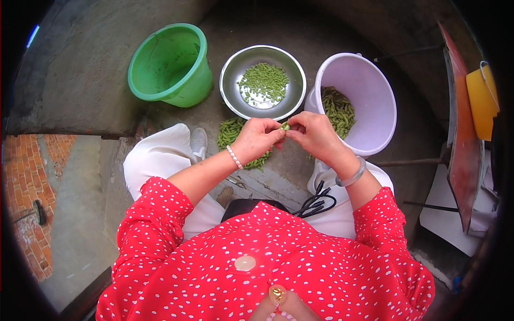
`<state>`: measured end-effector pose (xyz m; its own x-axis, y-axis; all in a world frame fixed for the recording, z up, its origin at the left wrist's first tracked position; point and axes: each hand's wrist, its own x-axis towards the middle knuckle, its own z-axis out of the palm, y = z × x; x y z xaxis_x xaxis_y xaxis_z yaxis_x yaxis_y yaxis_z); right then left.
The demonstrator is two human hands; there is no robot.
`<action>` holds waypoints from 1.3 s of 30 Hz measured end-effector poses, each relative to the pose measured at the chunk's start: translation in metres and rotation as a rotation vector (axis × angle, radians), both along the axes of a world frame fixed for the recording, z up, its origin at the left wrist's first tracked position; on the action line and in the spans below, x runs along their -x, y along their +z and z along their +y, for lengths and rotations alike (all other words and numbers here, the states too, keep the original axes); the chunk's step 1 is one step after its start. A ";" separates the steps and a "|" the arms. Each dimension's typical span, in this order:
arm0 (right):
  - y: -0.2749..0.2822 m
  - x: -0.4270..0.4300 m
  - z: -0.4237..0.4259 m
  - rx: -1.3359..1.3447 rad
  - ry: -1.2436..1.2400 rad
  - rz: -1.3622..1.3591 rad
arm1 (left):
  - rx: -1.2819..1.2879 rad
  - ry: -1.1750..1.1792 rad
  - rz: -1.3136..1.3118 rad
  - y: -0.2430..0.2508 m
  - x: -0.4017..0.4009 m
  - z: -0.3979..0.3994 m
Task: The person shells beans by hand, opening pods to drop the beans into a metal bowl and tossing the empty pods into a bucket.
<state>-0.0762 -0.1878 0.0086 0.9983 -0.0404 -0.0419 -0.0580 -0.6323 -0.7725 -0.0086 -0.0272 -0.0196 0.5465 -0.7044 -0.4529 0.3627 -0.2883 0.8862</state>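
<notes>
Between my fingertips is a green bean pod (pixel 285 126), pinched from both sides. My left hand (pixel 260 136) grips its left end, and my right hand (pixel 315 131) grips the right end. Just beyond them a stainless steel basin (pixel 233 86) holds a heap of shelled green beans (pixel 265 82). Under my left hand and wrist, a pile of green pods (pixel 229 131) lies on the floor, partly hidden. To the right of my right hand, a pale purple bucket (pixel 373 108) contains many more pods (pixel 336 110).
A green plastic bucket (pixel 180 90) stands left of the basin. At the right are a red-topped table (pixel 466 152) seen edge-on and a yellow bucket (pixel 482 102). Black cables (pixel 319 202) lie by my right thigh. Brick paving (pixel 30 172) shows at far left.
</notes>
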 end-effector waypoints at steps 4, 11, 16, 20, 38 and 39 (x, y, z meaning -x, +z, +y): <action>-0.006 -0.001 0.002 -0.022 -0.050 -0.033 | 0.073 0.023 -0.044 -0.003 0.001 0.002; -0.012 -0.001 0.003 -0.143 -0.091 0.090 | 0.086 0.025 -0.072 -0.018 0.000 0.006; -0.016 -0.004 -0.001 -0.606 -0.183 0.307 | 0.175 0.041 -0.048 -0.014 -0.001 0.004; -0.012 -0.013 -0.009 -0.647 -0.135 0.409 | 0.100 0.041 -0.106 -0.012 -0.002 0.001; -0.016 -0.025 -0.021 -0.514 -0.435 0.201 | -0.100 0.013 0.154 -0.012 0.001 0.001; -0.014 -0.025 -0.020 -0.512 -0.388 0.256 | -0.086 0.011 0.164 -0.012 0.000 0.002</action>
<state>-0.0515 -0.2077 -0.0056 0.8719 -0.3046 -0.3834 -0.4267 -0.0886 -0.9000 -0.0090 -0.0250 -0.0313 0.4678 -0.6539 -0.5946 0.5039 -0.3553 0.7873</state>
